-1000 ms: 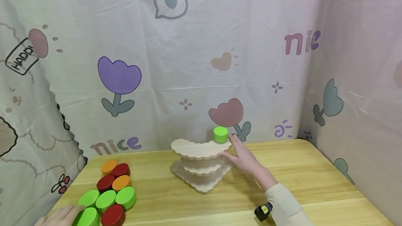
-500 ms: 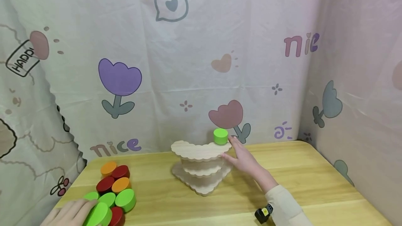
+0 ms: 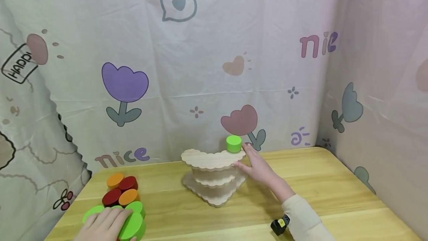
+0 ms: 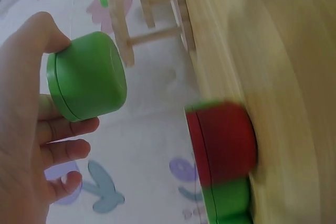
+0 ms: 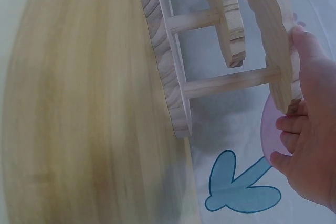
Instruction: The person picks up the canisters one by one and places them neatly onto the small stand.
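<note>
My left hand (image 3: 104, 225) pinches a green round lidded container (image 4: 89, 80) between thumb and fingers. In the left wrist view the container is raised off the table. Beyond it stands a pale wooden tiered stand (image 3: 214, 162) with scalloped shelves, joined by round dowels. My right hand (image 3: 261, 166) grips the right end of the stand's top shelf, thumb on the near side, as the right wrist view also shows. On that same end of the top shelf sits another green container (image 3: 233, 144), close beside my right fingertips.
Red containers (image 3: 112, 197), orange containers (image 3: 128, 197) and further green ones (image 3: 92, 211) cluster on the left of the wooden table (image 3: 167, 211), partly hidden by my left hand. A black device (image 3: 279, 225) is by my right sleeve. A printed cloth (image 3: 187, 66) hangs behind.
My left hand has picked up a green container from the near end of the cluster and moved it to the right. My right hand has stayed on the stand.
</note>
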Action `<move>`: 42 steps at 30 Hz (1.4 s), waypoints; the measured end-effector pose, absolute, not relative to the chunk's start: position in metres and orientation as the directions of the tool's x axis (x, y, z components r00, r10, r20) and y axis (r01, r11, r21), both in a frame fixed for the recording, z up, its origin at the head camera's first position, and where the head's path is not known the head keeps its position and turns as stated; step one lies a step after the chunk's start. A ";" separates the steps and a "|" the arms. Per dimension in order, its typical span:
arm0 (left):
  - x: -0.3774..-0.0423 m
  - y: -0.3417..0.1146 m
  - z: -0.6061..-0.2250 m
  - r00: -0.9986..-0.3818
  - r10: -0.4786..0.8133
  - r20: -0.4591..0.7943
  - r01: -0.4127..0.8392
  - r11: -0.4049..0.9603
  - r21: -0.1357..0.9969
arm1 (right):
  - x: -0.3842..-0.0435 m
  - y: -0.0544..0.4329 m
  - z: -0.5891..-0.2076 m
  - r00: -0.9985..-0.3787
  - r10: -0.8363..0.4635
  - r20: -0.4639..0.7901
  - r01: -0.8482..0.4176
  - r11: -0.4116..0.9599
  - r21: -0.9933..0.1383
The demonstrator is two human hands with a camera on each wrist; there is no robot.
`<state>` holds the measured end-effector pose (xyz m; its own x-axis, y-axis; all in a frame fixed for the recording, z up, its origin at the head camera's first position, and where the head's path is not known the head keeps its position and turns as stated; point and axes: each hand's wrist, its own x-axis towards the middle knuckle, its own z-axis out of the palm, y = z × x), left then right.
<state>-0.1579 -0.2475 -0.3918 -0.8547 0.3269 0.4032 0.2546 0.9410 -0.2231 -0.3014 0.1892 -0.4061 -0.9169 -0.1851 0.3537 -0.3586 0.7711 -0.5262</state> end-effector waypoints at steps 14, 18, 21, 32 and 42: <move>-0.180 -0.202 -0.380 -0.675 0.511 0.532 0.453 0.856 -0.249 | -0.298 0.189 -0.405 -0.924 -0.179 0.339 -0.347 0.767 -0.540; -0.192 -0.192 -0.376 -0.585 0.548 0.599 0.496 0.825 -0.270 | -0.298 0.192 -0.401 -0.923 -0.181 0.339 -0.347 0.773 -0.531; -0.199 -0.183 -0.368 -0.576 0.542 0.612 0.517 0.822 -0.240 | -0.298 0.192 -0.400 -0.920 -0.183 0.348 -0.353 0.775 -0.524; -0.218 -0.154 -0.348 -0.628 0.490 0.605 0.535 0.836 -0.120 | -0.297 0.187 -0.402 -0.918 -0.193 0.347 -0.361 0.767 -0.530; -0.234 -0.123 -0.328 -0.605 0.495 0.624 0.550 0.826 -0.124 | -0.298 0.187 -0.404 -0.924 -0.189 0.334 -0.352 0.763 -0.542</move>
<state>-0.2337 -0.1231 -0.3279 -0.6047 0.4955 0.6235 0.5496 0.8262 -0.1235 -0.2980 0.1874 -0.4036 -0.9236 -0.1887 0.3337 -0.3517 0.7634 -0.5418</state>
